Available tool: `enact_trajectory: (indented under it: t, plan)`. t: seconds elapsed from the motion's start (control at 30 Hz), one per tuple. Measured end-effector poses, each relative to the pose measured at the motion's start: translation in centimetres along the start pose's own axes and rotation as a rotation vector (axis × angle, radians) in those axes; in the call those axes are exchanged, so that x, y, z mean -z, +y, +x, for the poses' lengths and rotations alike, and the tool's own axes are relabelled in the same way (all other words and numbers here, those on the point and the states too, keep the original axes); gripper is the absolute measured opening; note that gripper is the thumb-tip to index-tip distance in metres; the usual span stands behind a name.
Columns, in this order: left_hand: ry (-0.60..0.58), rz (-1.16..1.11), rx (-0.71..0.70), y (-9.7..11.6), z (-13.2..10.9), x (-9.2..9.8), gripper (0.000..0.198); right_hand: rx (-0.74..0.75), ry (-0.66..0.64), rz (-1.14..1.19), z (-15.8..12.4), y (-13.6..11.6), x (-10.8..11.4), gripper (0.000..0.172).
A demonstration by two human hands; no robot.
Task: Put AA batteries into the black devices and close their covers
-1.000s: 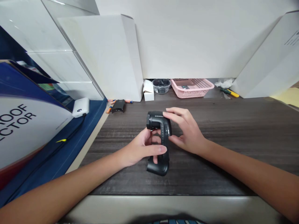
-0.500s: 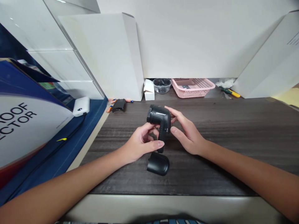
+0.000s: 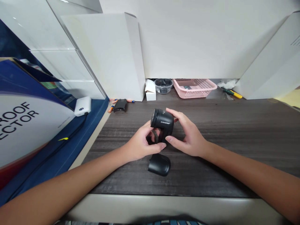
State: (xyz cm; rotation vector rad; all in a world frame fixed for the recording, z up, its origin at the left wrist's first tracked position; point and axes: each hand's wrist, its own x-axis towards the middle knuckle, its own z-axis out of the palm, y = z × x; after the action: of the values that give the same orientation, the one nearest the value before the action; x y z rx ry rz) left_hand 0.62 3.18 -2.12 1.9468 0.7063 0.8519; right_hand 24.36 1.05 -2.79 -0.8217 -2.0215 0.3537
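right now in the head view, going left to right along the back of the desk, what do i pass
black plastic piece, small white cardboard box, clear glass bowl, pink plastic basket, yellow-handled screwdriver

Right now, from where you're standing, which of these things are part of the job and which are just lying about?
In use: the black handheld device, held by the left hand and right hand; the black cap on the desk.
Lying about: pink basket, clear bowl, white power bank, yellow-handled screwdriver.
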Motion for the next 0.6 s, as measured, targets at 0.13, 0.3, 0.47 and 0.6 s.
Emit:
enact_trajectory:
  t: [0.13,0.3,0.47,0.6]
  plan:
    - [-0.025,0.052,-0.022,-1.0,0.3,0.4,0.04,-0.021,-0.022,-0.021,0.0,0.5,-0.2,0.08]
    - [-0.066,0.123,0.036,-1.4,0.3,0.5,0.035,-0.088,-0.019,0.002,-0.1,0.9,-0.5,0.076]
    - [-0.133,0.04,0.143,-0.8,0.5,0.5,0.042,-0.217,-0.006,0.108,-0.2,1.1,-0.8,0.07]
    - [-0.151,-0.084,0.231,-0.7,0.7,0.6,0.05,-0.343,-0.019,0.358,0.0,1.1,-1.0,0.054]
